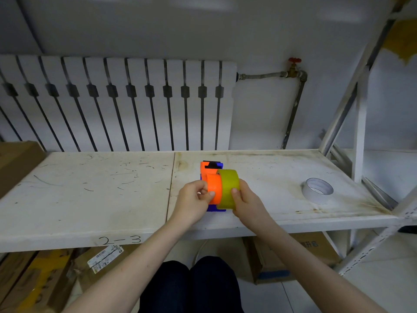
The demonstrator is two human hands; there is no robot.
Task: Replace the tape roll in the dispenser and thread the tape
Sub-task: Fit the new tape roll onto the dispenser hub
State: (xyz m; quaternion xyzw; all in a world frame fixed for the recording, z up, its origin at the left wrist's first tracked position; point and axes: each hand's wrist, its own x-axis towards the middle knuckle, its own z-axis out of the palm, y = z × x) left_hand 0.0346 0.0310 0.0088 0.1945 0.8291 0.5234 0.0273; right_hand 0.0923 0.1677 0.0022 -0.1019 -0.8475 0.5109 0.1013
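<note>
- Left hand (195,198) clamped on the orange hub side of the dispenser (212,186), thumb on the rim facing the wearer, fingers wrapped round the left side. Looks like a bracing hold so the body doesn't slide while the roll goes on.
- Right hand (244,201) grasping the yellow-green tape roll (229,188), thumb on its outer face, fingers behind. Roll stands on edge, pressed against the orange hub just left of this grip.
- Can't tell if the roll is fully seated on the hub or only partway; likely mid-push.
- Dispenser's blue base shows just below both grips, resting on the white shelf (90,188). Black and orange front end sits beyond the hands, away from the wearer.
- White roll (317,190) lies flat on the shelf well to the right of the right hand, untouched. Maybe the old roll, parked out of the way.
- No loose tape end visible; threading judged not yet begun.
- Risk: roll goes on crooked.
</note>
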